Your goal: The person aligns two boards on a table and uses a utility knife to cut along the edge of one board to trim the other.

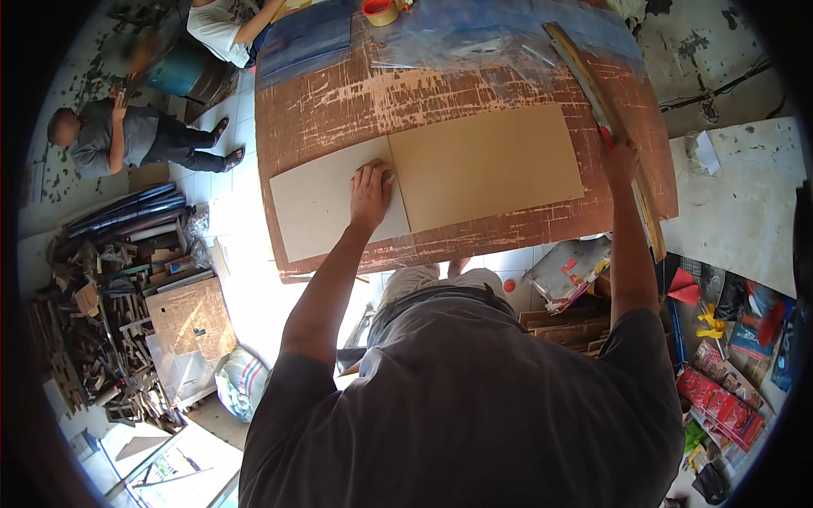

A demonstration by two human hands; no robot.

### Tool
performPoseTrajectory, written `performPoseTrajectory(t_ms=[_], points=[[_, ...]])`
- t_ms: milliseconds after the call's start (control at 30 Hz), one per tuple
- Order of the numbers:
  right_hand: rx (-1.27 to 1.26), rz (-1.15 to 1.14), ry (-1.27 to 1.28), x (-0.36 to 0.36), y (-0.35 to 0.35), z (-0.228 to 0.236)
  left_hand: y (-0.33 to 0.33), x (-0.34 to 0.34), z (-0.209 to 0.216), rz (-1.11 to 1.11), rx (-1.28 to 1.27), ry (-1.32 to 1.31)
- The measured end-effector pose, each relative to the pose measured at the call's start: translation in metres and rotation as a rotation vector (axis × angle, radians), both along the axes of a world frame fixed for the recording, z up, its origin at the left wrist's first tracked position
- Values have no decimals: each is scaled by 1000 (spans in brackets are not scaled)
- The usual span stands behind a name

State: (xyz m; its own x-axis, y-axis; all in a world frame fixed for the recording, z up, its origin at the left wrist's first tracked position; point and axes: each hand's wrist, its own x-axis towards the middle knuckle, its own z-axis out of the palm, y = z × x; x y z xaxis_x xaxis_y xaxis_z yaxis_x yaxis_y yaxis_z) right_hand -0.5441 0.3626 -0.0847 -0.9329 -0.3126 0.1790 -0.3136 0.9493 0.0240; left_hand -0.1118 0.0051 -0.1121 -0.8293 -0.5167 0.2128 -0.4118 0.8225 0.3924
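My left hand (pixel 371 193) presses on a pale grey board (pixel 318 199), close to where it meets a tan board (pixel 487 165). Its fingers lie on the surface and hold nothing. On the right, my right hand (pixel 622 159) is closed beside a long wooden strip (pixel 584 76) with a greyish edge, covering part of it. A small red object (pixel 605 136) pokes out of that fist; the rest is hidden by the fingers, so its kind cannot be made out. Both boards lie flat, edge to edge, on a worn brown table (pixel 326 110).
Clear plastic sheets (pixel 474 42) and a tape roll (pixel 380 11) lie at the table's far side. Two people are beyond the left: one in grey (pixel 127 135), one in white (pixel 222 32). Scrap wood (pixel 102 330) is piled left; packets (pixel 720 398) sit at lower right.
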Motion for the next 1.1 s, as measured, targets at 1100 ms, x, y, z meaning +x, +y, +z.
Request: performPoseTrajectory(t_ms=[1100], points=[[-1337, -94, -1123, 341, -136, 27, -23, 5, 9, -33, 54, -174]])
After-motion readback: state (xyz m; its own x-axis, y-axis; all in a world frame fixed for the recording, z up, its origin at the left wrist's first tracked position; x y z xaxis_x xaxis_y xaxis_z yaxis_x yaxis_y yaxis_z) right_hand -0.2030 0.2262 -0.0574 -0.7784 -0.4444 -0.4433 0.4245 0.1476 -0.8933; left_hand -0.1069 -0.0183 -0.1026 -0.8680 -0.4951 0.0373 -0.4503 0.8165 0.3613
